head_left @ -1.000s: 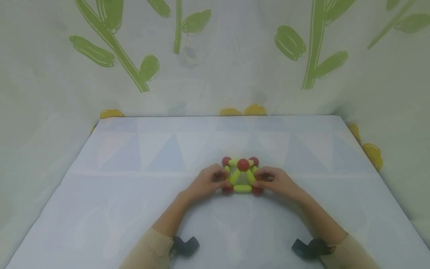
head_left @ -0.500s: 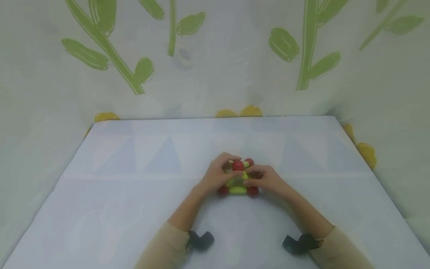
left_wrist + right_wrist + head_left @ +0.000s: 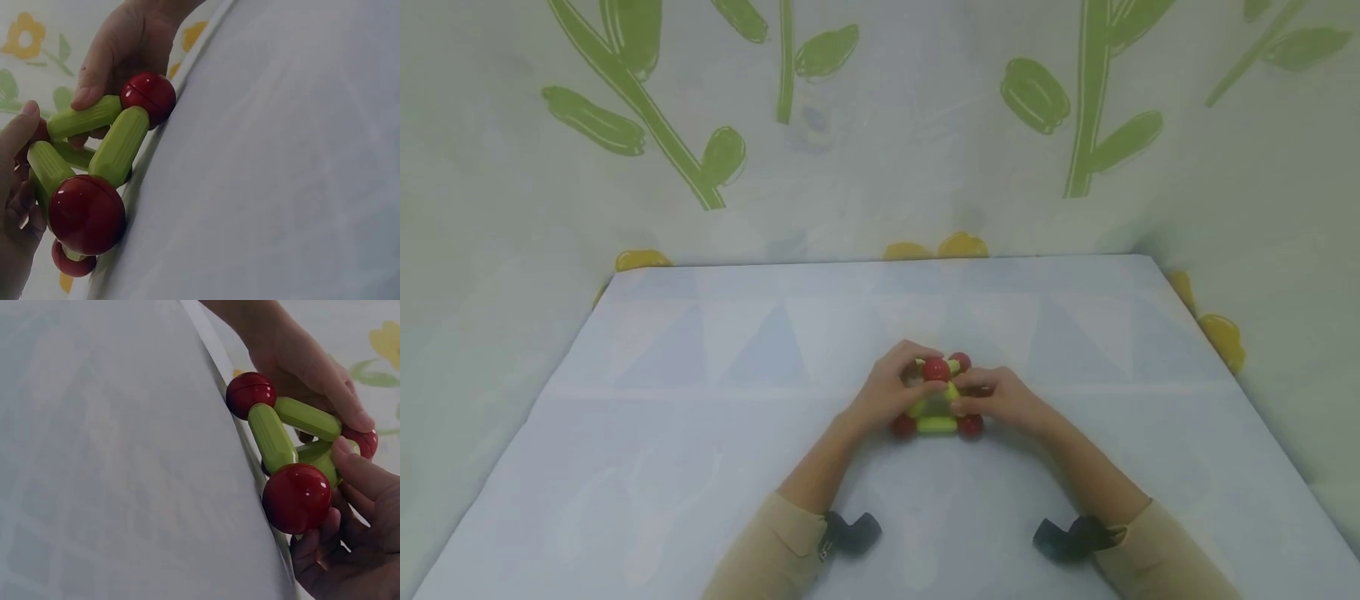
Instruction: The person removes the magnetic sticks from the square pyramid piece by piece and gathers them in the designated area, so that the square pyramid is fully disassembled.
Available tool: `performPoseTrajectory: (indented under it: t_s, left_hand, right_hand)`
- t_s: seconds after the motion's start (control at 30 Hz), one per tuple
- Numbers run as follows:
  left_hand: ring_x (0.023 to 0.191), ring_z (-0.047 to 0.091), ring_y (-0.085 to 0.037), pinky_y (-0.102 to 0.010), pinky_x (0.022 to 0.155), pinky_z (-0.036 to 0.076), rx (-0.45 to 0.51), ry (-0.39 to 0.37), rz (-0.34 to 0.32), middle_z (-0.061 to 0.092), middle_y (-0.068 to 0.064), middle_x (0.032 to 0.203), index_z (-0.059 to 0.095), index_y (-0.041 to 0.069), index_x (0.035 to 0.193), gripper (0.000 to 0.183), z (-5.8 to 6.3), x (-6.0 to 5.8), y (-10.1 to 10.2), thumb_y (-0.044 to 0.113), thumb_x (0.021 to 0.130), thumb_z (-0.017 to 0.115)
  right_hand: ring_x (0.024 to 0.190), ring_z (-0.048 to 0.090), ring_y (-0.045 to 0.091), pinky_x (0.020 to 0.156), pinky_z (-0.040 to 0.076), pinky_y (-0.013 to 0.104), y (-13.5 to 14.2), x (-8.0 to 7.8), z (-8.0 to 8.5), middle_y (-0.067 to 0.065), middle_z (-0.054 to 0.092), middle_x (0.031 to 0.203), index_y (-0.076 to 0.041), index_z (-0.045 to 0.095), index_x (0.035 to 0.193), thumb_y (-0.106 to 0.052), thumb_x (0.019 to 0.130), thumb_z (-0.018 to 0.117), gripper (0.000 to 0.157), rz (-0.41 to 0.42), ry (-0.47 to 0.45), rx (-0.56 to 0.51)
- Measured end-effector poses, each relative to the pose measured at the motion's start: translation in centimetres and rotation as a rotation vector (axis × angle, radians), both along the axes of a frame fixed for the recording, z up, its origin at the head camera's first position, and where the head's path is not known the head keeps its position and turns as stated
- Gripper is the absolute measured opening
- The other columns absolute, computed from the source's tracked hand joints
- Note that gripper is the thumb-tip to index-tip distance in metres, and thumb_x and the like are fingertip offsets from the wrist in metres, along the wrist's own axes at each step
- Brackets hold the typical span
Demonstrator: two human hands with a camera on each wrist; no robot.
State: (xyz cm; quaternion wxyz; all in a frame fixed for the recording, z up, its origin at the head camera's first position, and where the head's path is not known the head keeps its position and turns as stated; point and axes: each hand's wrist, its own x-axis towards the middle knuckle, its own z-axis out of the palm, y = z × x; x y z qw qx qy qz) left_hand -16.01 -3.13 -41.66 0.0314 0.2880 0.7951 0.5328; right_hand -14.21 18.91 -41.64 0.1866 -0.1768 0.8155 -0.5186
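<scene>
A small pyramid of magnetic sticks and balls stands on the table in the head view. Its yellow-green sticks (image 3: 937, 425) join red balls at the base corners to one red top ball (image 3: 936, 369). My left hand (image 3: 887, 390) grips that top ball between thumb and fingers. With thumb and fingertips, my right hand (image 3: 1007, 404) pinches the slanting stick on the right, just under the top. In the left wrist view a front corner ball (image 3: 87, 214) is nearest the camera. The right wrist view shows another corner ball (image 3: 297, 498) close up. The far left base ball is hidden by my left hand.
The white-and-grey patterned table (image 3: 662, 467) stretches out on every side of the pyramid. Behind it rises a pale curtain (image 3: 910, 150) with green leaf prints. A black wrist camera (image 3: 853, 533) sits on the left sleeve, another (image 3: 1071, 540) on the right.
My left hand has moved from the pyramid's left side up to its top ball. The right hand's fingers have shifted slightly inward along the right side. Over the last half second, little differs.
</scene>
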Motion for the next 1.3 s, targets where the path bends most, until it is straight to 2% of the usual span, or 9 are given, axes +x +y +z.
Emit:
performPoseTrajectory:
  t_s: [0.1,0.27,0.37,0.6,0.73,0.83,0.9,1.03,1.3]
  left_hand:
    - [0.097,0.052,-0.009,-0.027,0.084,0.048,0.005,0.006,0.007,0.058,0.004,0.107,0.060,0.009,0.118,0.041,0.0,0.0,0.0,0.024,0.082,0.073]
    - [0.101,0.053,-0.010,-0.029,0.088,0.049,0.015,-0.013,0.011,0.059,0.003,0.108,0.060,0.008,0.119,0.041,0.1,0.1,0.0,0.023,0.083,0.073]
    - [0.103,0.053,-0.010,-0.031,0.090,0.048,0.013,-0.041,0.014,0.058,0.003,0.108,0.060,0.008,0.120,0.042,0.2,0.2,0.0,0.024,0.083,0.073]
    - [0.105,0.054,-0.013,-0.031,0.092,0.048,-0.012,-0.071,-0.024,0.059,0.002,0.113,0.059,0.010,0.123,0.043,0.2,0.0,-0.1,0.025,0.085,0.071]
    - [0.111,0.053,-0.013,-0.031,0.094,0.047,-0.031,-0.071,-0.081,0.060,0.001,0.119,0.058,0.011,0.127,0.043,0.2,-0.2,-0.3,0.023,0.087,0.068]
    - [0.112,0.051,-0.013,-0.033,0.094,0.046,-0.032,-0.061,-0.102,0.060,0.001,0.120,0.056,0.011,0.130,0.044,0.2,-0.2,-0.5,0.023,0.088,0.066]
    - [0.113,0.050,-0.015,-0.034,0.096,0.044,-0.022,-0.035,-0.111,0.060,-0.001,0.121,0.055,0.010,0.131,0.045,0.2,-0.1,-0.6,0.020,0.089,0.066]
    - [0.116,0.050,-0.020,-0.036,0.100,0.043,-0.003,0.058,-0.117,0.059,-0.007,0.123,0.054,0.007,0.131,0.045,0.0,-0.2,-0.6,0.013,0.088,0.065]
    - [0.117,0.051,-0.018,-0.033,0.100,0.041,0.048,0.123,-0.100,0.062,-0.006,0.124,0.058,0.005,0.128,0.041,-0.5,-0.7,-0.6,0.009,0.087,0.066]
  right_hand:
    - [0.091,0.059,0.018,0.082,0.050,0.027,0.9,-0.2,-0.6,0.001,0.068,0.096,-0.009,0.069,0.108,-0.020,0.085,0.069,0.026,0.012,-0.023,-0.054]
    - [0.086,0.060,0.013,0.082,0.051,0.024,2.0,-0.2,-0.8,-0.003,0.068,0.092,0.004,0.066,0.109,-0.007,0.084,0.068,0.027,0.084,0.000,-0.167]
    - [0.088,0.062,0.011,0.082,0.052,0.024,2.3,-0.3,-0.7,-0.003,0.069,0.097,0.004,0.064,0.112,-0.009,0.085,0.067,0.030,0.097,0.028,-0.148]
    - [0.106,0.057,0.001,0.087,0.047,0.018,2.7,-0.7,-0.4,0.008,0.065,0.118,-0.004,0.064,0.118,-0.020,0.093,0.060,0.030,-0.171,0.215,-0.084]
    - [0.110,0.055,0.009,0.093,0.044,0.020,2.3,-1.1,-0.9,0.009,0.062,0.120,-0.004,0.061,0.123,-0.010,0.089,0.064,0.034,-0.060,0.379,-0.036]
    - [0.102,0.057,0.018,0.092,0.045,0.021,2.0,-1.2,-1.1,0.011,0.065,0.114,-0.001,0.061,0.121,-0.001,0.084,0.067,0.038,0.041,0.484,-0.038]
    - [0.097,0.058,0.020,0.088,0.046,0.022,1.8,-1.2,-1.2,0.011,0.067,0.110,0.000,0.063,0.118,0.001,0.080,0.070,0.038,0.053,0.535,-0.040]
    - [0.085,0.056,0.018,0.075,0.047,0.023,1.6,-1.2,-1.1,0.007,0.069,0.098,-0.002,0.068,0.109,-0.001,0.077,0.074,0.032,0.024,0.541,-0.033]
    - [0.073,0.051,0.012,0.063,0.047,0.023,1.1,-0.5,-0.7,0.001,0.060,0.085,-0.009,0.067,0.099,-0.007,0.080,0.073,0.021,0.021,0.342,-0.030]
